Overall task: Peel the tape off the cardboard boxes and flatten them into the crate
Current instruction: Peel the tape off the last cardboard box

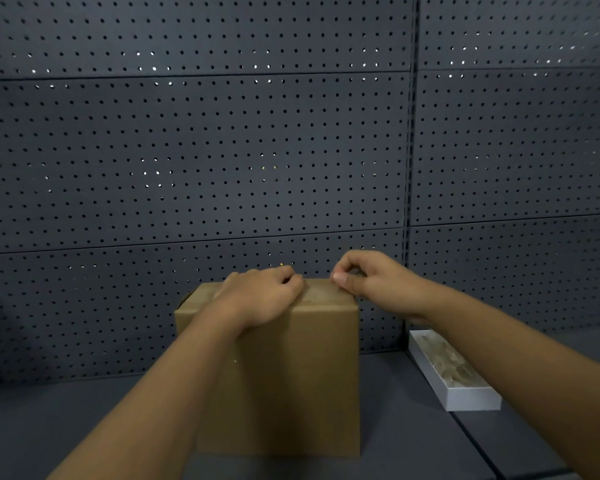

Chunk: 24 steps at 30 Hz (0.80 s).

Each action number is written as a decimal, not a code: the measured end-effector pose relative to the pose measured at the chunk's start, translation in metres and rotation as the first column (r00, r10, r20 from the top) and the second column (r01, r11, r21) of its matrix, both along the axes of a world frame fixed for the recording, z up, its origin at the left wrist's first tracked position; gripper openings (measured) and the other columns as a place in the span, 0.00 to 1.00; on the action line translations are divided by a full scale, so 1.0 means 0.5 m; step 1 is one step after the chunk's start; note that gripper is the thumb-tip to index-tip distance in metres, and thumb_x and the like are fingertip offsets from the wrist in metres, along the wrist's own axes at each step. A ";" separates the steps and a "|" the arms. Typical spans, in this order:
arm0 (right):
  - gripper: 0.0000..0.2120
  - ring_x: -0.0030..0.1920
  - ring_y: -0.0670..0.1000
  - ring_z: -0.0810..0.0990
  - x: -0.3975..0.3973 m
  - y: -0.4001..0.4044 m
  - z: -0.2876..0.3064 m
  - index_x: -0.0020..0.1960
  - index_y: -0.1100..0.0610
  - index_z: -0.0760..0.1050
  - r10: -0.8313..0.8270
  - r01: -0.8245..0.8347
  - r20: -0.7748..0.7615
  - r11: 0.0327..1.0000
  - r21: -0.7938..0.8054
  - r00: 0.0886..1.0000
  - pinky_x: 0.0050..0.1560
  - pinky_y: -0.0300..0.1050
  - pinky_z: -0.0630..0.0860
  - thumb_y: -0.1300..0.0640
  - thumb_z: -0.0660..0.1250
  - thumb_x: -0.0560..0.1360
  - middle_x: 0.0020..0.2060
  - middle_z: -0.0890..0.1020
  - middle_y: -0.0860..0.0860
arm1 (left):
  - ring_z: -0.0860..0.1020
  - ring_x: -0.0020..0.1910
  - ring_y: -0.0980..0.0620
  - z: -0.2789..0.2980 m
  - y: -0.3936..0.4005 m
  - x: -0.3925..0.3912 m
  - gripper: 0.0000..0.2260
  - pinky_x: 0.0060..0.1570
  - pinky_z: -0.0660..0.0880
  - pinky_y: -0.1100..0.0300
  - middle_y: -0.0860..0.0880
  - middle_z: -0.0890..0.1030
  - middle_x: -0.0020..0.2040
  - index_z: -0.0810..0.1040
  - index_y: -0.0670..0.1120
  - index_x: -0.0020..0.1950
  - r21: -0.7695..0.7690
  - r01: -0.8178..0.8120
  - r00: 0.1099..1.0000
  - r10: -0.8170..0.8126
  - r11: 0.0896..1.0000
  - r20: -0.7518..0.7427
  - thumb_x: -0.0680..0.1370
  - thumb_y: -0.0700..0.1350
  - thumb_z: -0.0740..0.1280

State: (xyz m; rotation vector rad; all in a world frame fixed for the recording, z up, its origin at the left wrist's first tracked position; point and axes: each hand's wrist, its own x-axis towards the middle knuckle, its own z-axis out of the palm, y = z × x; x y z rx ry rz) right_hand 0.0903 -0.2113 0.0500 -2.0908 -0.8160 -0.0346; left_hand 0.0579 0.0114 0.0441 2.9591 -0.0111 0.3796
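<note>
A brown cardboard box (291, 375) stands upright on the dark shelf in front of me. Clear tape (321, 292) runs across its top. My left hand (260, 296) rests on the box top with its fingers curled down over the far edge. My right hand (371, 275) sits at the top right corner, thumb and fingertips pinched together at the tape's end. I cannot tell whether any tape has lifted. No crate is in view.
A long flat white box (451, 372) lies on the shelf to the right of the cardboard box. A dark perforated panel (222, 150) forms the back wall. A seam in the shelf surface (478, 448) runs along the lower right.
</note>
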 end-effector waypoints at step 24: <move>0.10 0.38 0.49 0.80 0.009 -0.044 -0.104 0.60 0.61 0.72 0.359 0.135 -0.549 0.734 0.666 0.755 0.38 0.40 0.80 0.67 0.66 0.80 0.39 0.82 0.55 | 0.74 0.69 0.50 0.012 -0.011 -0.029 0.41 0.72 0.64 0.39 0.59 0.78 0.68 0.73 0.65 0.70 -0.135 0.067 0.997 -0.069 0.989 -0.013 0.70 0.83 0.40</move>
